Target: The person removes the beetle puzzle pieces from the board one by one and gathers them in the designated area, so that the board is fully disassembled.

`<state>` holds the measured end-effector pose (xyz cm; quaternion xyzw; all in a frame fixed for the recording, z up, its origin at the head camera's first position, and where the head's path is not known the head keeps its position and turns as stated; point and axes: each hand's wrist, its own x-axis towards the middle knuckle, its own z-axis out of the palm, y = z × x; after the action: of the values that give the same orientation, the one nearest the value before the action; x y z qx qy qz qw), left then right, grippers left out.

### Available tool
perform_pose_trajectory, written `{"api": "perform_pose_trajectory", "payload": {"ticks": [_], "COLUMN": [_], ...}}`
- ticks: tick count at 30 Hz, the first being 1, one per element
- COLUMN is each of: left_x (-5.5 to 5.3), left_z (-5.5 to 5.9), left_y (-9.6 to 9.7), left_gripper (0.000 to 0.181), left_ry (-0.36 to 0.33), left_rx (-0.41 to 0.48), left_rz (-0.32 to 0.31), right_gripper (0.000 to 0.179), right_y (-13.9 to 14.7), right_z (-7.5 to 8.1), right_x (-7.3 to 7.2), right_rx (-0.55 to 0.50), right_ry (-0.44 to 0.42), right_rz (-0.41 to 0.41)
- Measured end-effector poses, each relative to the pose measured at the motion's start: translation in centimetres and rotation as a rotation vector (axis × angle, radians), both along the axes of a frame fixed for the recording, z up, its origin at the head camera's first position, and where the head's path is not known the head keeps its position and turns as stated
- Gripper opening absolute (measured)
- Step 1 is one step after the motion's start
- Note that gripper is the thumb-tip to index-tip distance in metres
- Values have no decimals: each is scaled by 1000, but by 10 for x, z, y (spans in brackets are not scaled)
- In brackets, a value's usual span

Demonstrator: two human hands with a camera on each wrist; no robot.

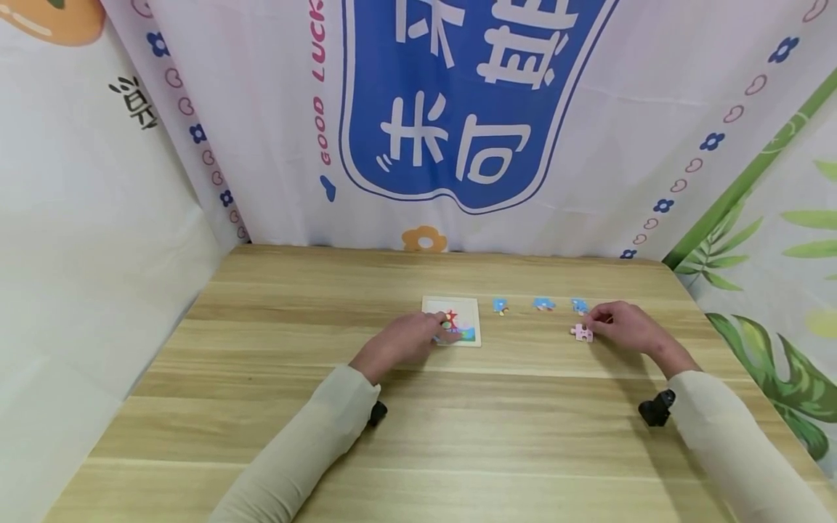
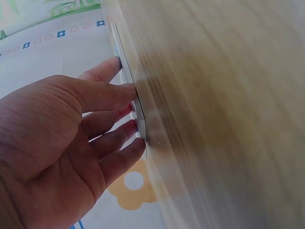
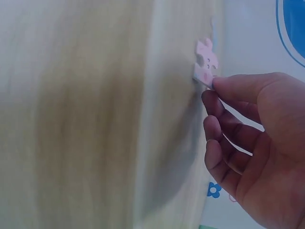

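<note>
My left hand (image 1: 404, 338) rests on the near-left part of a small square puzzle tray (image 1: 478, 319) with a cream rim. In the left wrist view, its spread fingertips and thumb touch the thin tray edge (image 2: 128, 71). A red, green and blue picture (image 1: 467, 335) shows inside the tray, partly hidden by the fingers. To the right, my right hand (image 1: 626, 327) pinches a pink puzzle piece (image 1: 581, 333) by one edge between thumb and index finger. Drawn facial features show on the pink piece (image 3: 206, 61) in the right wrist view, where it is tilted.
Three blue puzzle pieces lie in a row right of the tray: a left one (image 1: 500, 303), a middle one (image 1: 543, 303) and a right one (image 1: 578, 304) just beyond the pink piece. The wooden table (image 1: 418, 436) ends at a printed curtain (image 1: 275, 181) behind.
</note>
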<state>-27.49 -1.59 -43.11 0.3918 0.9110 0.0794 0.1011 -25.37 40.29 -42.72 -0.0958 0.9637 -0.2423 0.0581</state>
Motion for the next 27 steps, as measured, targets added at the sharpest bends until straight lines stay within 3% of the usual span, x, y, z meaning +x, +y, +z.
{"api": "perform_pose_trajectory", "payload": {"ticks": [6, 27], "left_x": [0, 2], "left_z": [-2, 1], "left_y": [0, 2], "left_gripper": [43, 48], "left_ry": [1, 1], "left_rx": [2, -24], "left_rz": [4, 40], "right_gripper": [15, 14], "right_y": [-1, -1], "right_z": [-8, -10], "right_x": [-2, -3], "right_rx": [12, -6], "right_ry": [-3, 8], "right_rz": [-9, -18]}}
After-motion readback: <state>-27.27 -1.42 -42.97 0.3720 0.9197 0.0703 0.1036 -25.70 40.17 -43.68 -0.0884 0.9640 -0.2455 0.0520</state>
